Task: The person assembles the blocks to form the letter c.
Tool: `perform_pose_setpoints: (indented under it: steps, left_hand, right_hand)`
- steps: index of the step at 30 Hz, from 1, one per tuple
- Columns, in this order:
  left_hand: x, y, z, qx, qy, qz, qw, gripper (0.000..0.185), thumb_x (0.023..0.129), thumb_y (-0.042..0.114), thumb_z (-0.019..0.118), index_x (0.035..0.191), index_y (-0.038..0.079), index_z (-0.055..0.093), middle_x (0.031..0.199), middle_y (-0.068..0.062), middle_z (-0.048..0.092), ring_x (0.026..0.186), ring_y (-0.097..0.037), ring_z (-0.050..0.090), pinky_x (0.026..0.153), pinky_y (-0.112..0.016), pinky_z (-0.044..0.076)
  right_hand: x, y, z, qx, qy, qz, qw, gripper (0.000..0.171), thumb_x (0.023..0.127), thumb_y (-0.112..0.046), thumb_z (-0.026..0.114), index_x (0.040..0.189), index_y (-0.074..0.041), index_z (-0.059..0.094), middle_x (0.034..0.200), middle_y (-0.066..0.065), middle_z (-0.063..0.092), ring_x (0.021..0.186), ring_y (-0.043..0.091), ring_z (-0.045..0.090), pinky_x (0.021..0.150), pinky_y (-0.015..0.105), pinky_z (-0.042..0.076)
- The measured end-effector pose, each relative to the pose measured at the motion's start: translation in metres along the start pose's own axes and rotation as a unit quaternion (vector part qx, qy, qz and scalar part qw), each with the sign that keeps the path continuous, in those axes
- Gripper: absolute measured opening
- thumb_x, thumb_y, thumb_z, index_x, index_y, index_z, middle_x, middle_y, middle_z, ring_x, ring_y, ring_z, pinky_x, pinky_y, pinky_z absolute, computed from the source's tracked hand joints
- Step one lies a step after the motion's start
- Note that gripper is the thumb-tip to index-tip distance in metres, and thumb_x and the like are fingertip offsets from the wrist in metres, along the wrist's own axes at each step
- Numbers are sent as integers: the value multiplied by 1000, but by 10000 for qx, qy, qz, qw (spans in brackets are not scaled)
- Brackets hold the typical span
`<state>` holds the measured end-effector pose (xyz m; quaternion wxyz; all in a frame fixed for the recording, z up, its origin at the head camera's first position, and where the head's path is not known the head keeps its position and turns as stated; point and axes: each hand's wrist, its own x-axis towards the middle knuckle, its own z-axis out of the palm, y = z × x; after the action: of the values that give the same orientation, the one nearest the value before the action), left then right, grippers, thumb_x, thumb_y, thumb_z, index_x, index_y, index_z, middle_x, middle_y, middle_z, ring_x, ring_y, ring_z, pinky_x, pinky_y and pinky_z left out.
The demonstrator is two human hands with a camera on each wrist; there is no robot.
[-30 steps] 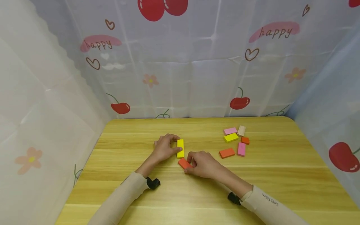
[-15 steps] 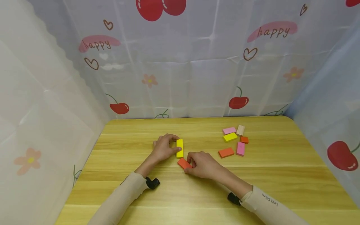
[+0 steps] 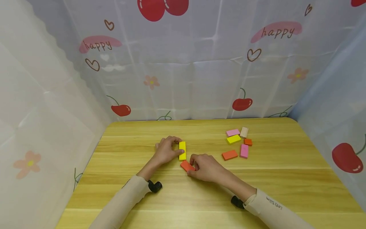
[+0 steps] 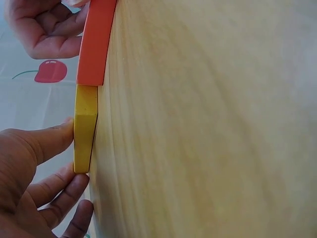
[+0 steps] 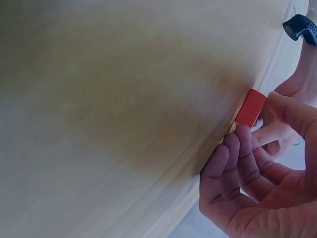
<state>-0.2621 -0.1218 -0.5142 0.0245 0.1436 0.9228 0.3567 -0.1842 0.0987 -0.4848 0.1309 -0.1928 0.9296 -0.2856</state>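
In the head view, a yellow wooden block [image 3: 182, 146] lies lengthwise on the table, pinched by my left hand [image 3: 166, 152], with the thumb on it and the fingers at its far end. Just nearer to me, an orange-red block [image 3: 186, 165] lies at a slant. My right hand [image 3: 208, 168] pinches its right end between thumb and fingers. The left wrist view shows the yellow block [image 4: 85, 126] end to end with the orange-red block [image 4: 96, 47], meeting at a corner area. From the right wrist, the orange-red block's end [image 5: 251, 106] shows between thumb and fingertips.
Right of the hands lie an orange block [image 3: 230, 155], two pink blocks [image 3: 244, 151], a second yellow block [image 3: 233, 139], a plain wood block [image 3: 244, 132] and a small red-orange block [image 3: 247, 142]. A patterned curtain [image 3: 183, 89] stands behind the wooden table [image 3: 200, 206].
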Motion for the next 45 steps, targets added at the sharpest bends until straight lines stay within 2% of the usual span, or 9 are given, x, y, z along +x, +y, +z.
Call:
perform_pose_setpoints:
  steps: [9, 16, 27, 31, 35, 39, 42, 45]
  left_hand:
    - [-2, 1, -2, 2, 7, -61, 10000, 44, 93, 34, 86, 132, 21, 73, 129, -2, 72, 118, -29, 58, 99, -54, 28]
    - [-2, 0, -1, -55, -4, -109, 9999, 44, 93, 35, 87, 132, 21, 73, 128, -1, 73, 117, -29, 57, 98, -53, 27]
    - [-3, -2, 1, -129, 54, 50, 9999, 40, 93, 34, 87, 126, 22, 69, 125, 0, 71, 113, -28, 57, 100, -57, 27]
    - [-3, -1, 1, -116, 69, 57, 9999, 33, 93, 34, 86, 120, 24, 70, 125, 1, 71, 115, -29, 57, 99, -57, 27]
    - [-4, -1, 2, -130, 44, 18, 9999, 29, 94, 34, 86, 117, 26, 72, 126, 1, 71, 117, -30, 57, 101, -57, 26]
    - [-5, -1, 3, -152, 47, 0, 9999, 28, 94, 33, 86, 118, 25, 72, 126, 1, 71, 118, -30, 57, 102, -58, 26]
    - [-5, 0, 2, -171, 68, -2, 9998, 29, 94, 33, 86, 118, 25, 73, 126, 1, 71, 118, -31, 57, 102, -58, 26]
    - [-5, 1, 2, -191, 81, -3, 9998, 30, 94, 33, 86, 119, 24, 73, 127, 1, 71, 119, -31, 58, 102, -58, 26]
  right_hand:
    - [-4, 3, -5, -10, -15, 77, 10000, 37, 94, -46, 82, 107, -14, 69, 71, -3, 59, 61, 13, 52, 58, 29, 39]
    - [-12, 16, -11, -19, 42, 151, 9999, 36, 96, -48, 78, 112, -16, 70, 74, -5, 61, 62, 12, 54, 59, 29, 42]
    - [-32, 45, -38, -2, 680, 433, 9967, 30, 99, -47, 76, 112, -20, 71, 85, -7, 66, 73, 11, 57, 67, 28, 47]
    - [-37, 62, -53, -112, 1080, 256, 9938, 23, 100, -36, 78, 111, -17, 74, 92, -5, 70, 83, 13, 60, 77, 32, 52]
    - [-44, 80, -66, -116, 1247, -73, 9921, 16, 99, -23, 80, 110, -13, 76, 102, -1, 76, 95, 19, 69, 88, 43, 59]
    - [-52, 95, -75, -210, 1333, -306, 9904, 14, 97, -19, 82, 109, -13, 78, 108, 1, 78, 107, 28, 69, 93, 48, 56]
    - [-55, 104, -78, -407, 1454, -404, 9877, 17, 94, -17, 84, 110, -12, 79, 111, 2, 80, 108, 30, 65, 93, 49, 52]
    - [-58, 113, -81, -601, 1508, -422, 9858, 24, 92, -14, 85, 115, -10, 79, 114, 4, 80, 107, 29, 64, 99, 53, 49]
